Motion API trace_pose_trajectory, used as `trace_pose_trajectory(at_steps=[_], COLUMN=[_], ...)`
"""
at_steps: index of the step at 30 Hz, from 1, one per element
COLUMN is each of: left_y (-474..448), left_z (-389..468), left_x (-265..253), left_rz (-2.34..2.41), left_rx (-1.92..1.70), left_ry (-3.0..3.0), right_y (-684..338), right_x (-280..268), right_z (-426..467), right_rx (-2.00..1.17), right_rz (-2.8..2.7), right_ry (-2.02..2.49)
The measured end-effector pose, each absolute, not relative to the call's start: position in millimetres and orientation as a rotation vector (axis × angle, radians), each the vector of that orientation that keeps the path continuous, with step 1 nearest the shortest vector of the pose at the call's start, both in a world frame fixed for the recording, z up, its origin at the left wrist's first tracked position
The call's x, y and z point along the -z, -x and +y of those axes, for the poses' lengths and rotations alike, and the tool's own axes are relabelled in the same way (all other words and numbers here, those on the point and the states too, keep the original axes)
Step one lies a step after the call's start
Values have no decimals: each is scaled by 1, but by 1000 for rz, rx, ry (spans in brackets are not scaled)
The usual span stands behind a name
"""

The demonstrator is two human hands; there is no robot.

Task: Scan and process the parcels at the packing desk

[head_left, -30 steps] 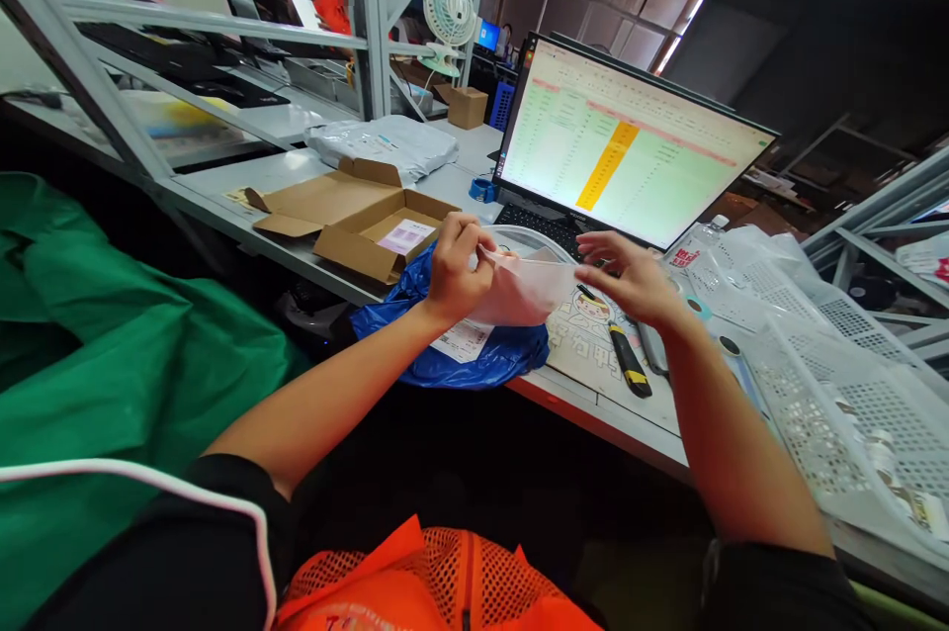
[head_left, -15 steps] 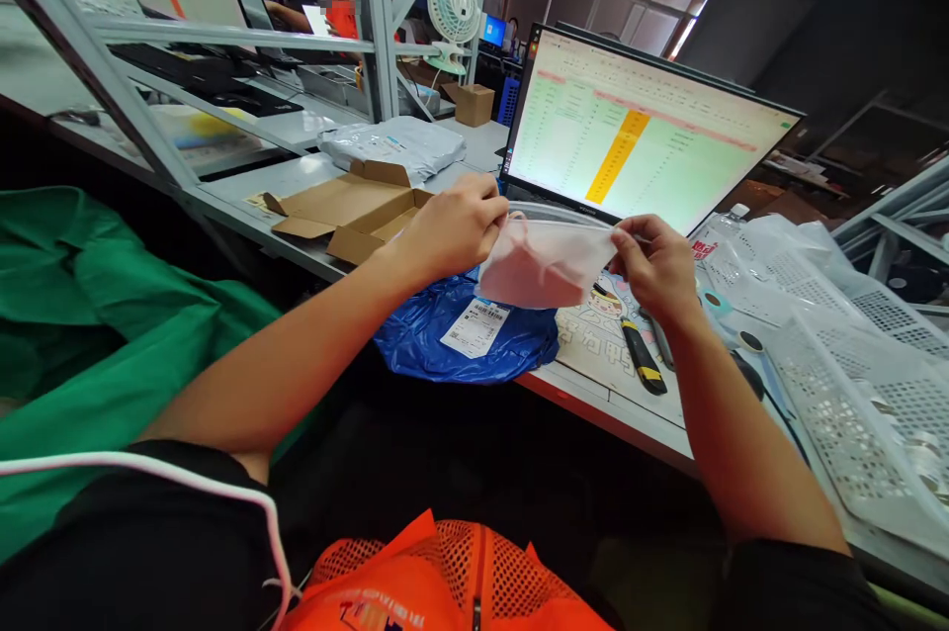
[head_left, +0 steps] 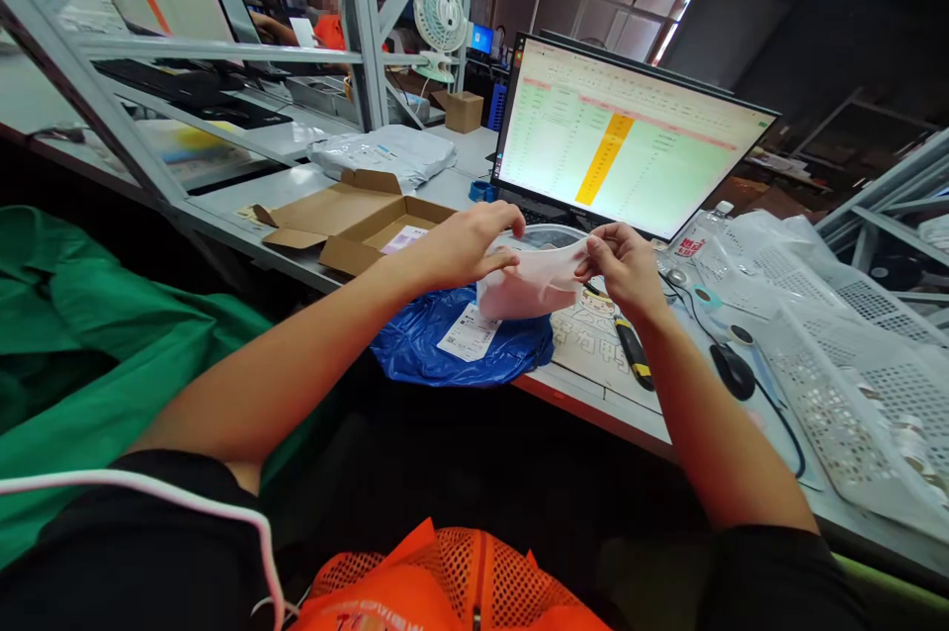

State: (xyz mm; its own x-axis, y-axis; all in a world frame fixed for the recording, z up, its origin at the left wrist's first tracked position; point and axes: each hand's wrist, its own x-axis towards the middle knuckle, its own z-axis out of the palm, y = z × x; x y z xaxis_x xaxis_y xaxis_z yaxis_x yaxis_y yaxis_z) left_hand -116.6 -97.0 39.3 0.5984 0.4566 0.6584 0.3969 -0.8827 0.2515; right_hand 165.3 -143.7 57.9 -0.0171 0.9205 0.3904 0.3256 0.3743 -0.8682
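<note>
1. Two items sit nearest the camera: an orange mesh vest (head_left: pixel 437 582) between 6 and 7 o'clock, and a white cord (head_left: pixel 185 502) at 8 o'clock. All clock positions are taken from the pale pouch, with 12 o'clock at the top of the view.
2. Blue plastic bag (head_left: pixel 407 344): at 8 o'clock, at the near edge of the bench. A printed label (head_left: pixel 471 332) lies on it.
3. Pale pouch (head_left: pixel 530 287): suspended between the hands, overlapping the blue plastic bag in view. Its contents cannot be made out.
4. Left hand (head_left: pixel 478 240): at 10 o'clock. Thumb and fingers stand apart at the pouch's upper corner — the gap is moderate, and firm contact cannot be confirmed.
5. Right hand (head_left: pixel 619 260): between 2 and 3 o'clock. Thumb and fingertips are pinched on the pouch's edge.
6. Black-and-yellow cutter (head_left: pixel 634 354): at 4 o'clock, on a printed mat (head_left: pixel 585 344).
7. Black mouse (head_left: pixel 733 371) and, beyond it, white perforated baskets (head_left: pixel 822 413): between 3 and 4 o'clock.
8. Cardboard box (head_left: pixel 356 250): between 9 and 10 o'clock, lid open. A white parcel (head_left: pixel 382 151) lies behind it.
9. Monitor (head_left: pixel 630 136): between 1 and 2 o'clock — display lit, one column orange.
10. Desk fan (head_left: pixel 440 13): at 11 o'clock, beyond a small carton (head_left: pixel 464 112).
</note>
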Motion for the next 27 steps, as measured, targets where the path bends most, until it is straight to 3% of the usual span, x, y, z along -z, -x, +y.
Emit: trace_pose_trajectory(at_steps=[4,11,15,19,27], left_y=[116,131,135,118,58], left_z=[-85,-58,-53,-73,-118], left_x=[-29,-46,-56,-58,-58], left_rz=[704,912,1127,940,693], left_rx=[-1093,-400,-793,-1162,-1250], left_ry=[-2718,-2601,-2750,-2843,-2595], right_y=[-171,-174,-171,-158,-123], right_x=[-54,-54,-55,-56,-52], right_z=[-145,-145,-148,-155,-168], right_rx=[-795,-799,-720,-688,-594], right_rz=[-1526,-1465,-1408,-1457,-1541], right_ry=[1132,1129,1139,1120,1115])
